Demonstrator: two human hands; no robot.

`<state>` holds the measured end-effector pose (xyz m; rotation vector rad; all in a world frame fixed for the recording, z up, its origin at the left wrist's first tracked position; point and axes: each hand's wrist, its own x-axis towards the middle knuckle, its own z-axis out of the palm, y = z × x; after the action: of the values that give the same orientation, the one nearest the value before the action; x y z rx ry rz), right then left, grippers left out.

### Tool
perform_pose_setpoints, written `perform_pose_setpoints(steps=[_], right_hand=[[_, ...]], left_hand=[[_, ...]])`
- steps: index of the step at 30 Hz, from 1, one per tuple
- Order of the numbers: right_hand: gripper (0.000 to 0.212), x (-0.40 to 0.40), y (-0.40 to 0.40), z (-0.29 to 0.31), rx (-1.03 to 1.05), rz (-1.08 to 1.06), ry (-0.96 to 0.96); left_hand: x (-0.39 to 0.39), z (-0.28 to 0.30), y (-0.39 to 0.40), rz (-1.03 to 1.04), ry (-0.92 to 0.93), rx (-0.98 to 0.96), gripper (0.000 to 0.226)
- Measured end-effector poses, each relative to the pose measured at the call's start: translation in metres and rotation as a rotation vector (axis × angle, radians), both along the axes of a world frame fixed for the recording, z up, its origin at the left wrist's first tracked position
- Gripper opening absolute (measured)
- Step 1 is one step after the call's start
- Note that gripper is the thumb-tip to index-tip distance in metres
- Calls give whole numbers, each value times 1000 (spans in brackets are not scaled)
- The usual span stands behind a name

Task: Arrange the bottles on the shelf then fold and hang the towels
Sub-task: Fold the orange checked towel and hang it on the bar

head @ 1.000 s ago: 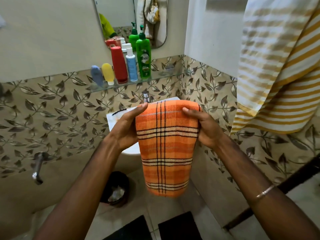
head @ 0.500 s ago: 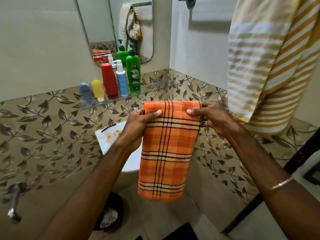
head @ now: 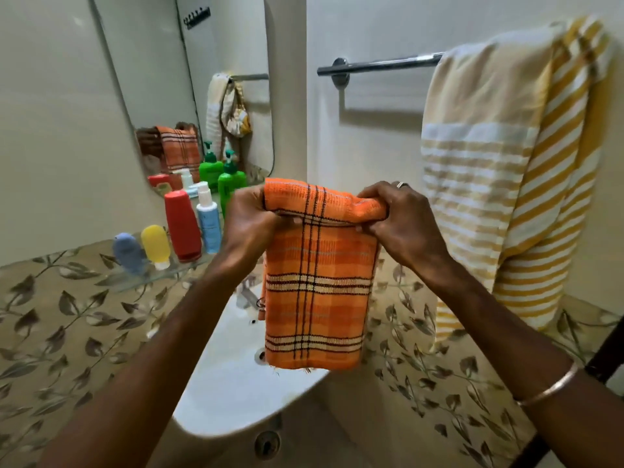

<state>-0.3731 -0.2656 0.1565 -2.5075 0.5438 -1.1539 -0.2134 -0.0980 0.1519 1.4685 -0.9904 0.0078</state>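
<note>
A folded orange plaid towel [head: 315, 292] hangs in front of me above the sink. My left hand [head: 248, 224] grips its top left corner and my right hand [head: 401, 221] grips its top right corner, the top edge bunched over. A chrome towel bar [head: 381, 65] runs along the wall above, its left part bare. A yellow and white striped towel [head: 499, 184] hangs over the bar's right end. On the glass shelf [head: 135, 282] stand a blue tube [head: 128, 253], a yellow tube [head: 156, 244], a red bottle [head: 182, 224], a light blue spray bottle [head: 207, 217] and a green pump bottle [head: 229, 184].
A white sink [head: 229, 376] sits below the towel. A mirror [head: 189, 79] hangs on the left wall behind the bottles. Leaf-patterned tiles [head: 60, 319] cover the lower walls. A dark door frame [head: 601, 359] stands at the far right.
Both hands have lifted the orange towel higher, toward the towel bar, and the view has tilted up. The fingers now bunch the towel's top edge over.
</note>
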Motion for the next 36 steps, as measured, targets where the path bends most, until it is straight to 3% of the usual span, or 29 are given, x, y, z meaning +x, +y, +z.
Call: perform_pose_setpoints(steps=[4, 7, 9, 12, 14, 17, 20, 24, 30, 36], right_hand=[[39, 25, -24, 34, -182, -106, -171], [40, 40, -41, 58, -294, -212, -270], [38, 51, -55, 77, -313, -224, -335], [36, 70, -73, 104, -244, -216, -472], [40, 83, -86, 119, -201, -211, -554], [40, 101, -100, 135, -204, -192, -644], [38, 119, -108, 149, -238, -145, -713], [43, 140, -115, 174, -302, -87, -665], [48, 173, -136, 211, -356, -177, -476], [94, 195, -172, 210, -393, -360, -105]], left_hand=[[36, 42, -30, 190, -333, 18, 27], [51, 71, -56, 512, -605, 46, 35], [60, 89, -76, 649, -686, 22, 40], [74, 111, -108, 688, -690, -26, 34], [81, 124, -128, 638, -642, -115, 24], [99, 139, -156, 399, -458, -267, 18], [122, 158, -185, 189, -225, -371, 30], [143, 188, -216, 48, -96, -451, 40], [181, 218, -263, -152, -48, -369, 51], [200, 214, -305, -342, -135, -110, 68]])
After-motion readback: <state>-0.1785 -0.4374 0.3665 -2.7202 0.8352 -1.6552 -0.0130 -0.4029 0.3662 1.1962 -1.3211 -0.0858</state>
